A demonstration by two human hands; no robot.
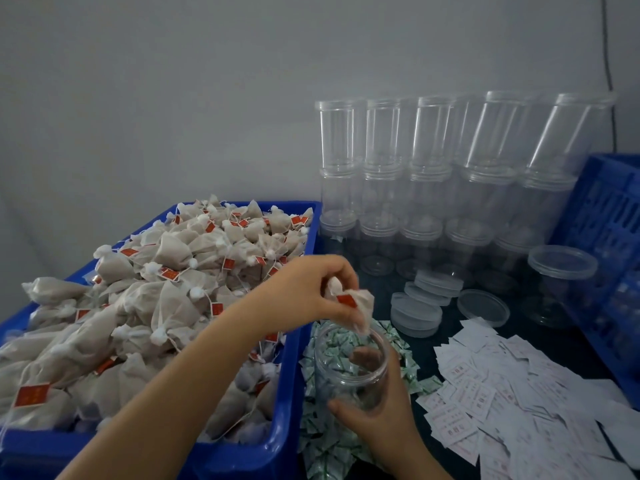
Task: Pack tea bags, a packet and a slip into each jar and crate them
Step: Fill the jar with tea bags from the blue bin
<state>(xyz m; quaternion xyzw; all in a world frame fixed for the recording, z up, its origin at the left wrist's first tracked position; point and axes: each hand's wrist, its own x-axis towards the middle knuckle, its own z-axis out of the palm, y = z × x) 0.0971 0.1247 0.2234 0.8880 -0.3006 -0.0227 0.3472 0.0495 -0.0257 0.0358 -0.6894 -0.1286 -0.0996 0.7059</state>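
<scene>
My left hand (304, 289) pinches a mesh tea bag (358, 308) with a red tag, hanging right over the mouth of a clear plastic jar (349, 367). My right hand (377, 415) grips that open jar from the right and below, tilted a little toward me. The jar looks empty inside. A blue bin (284, 445) heaped with several tea bags (156, 299) fills the left. Green-and-white packets (325, 448) lie under and around the jar. White paper slips (512, 393) are scattered to the right.
Stacks of empty clear jars (433, 168) stand against the back wall. Loose clear lids (415, 313) lie in front of them, and one lidded jar (561, 282) stands at the right. A blue slatted crate (609, 237) stands at the far right edge.
</scene>
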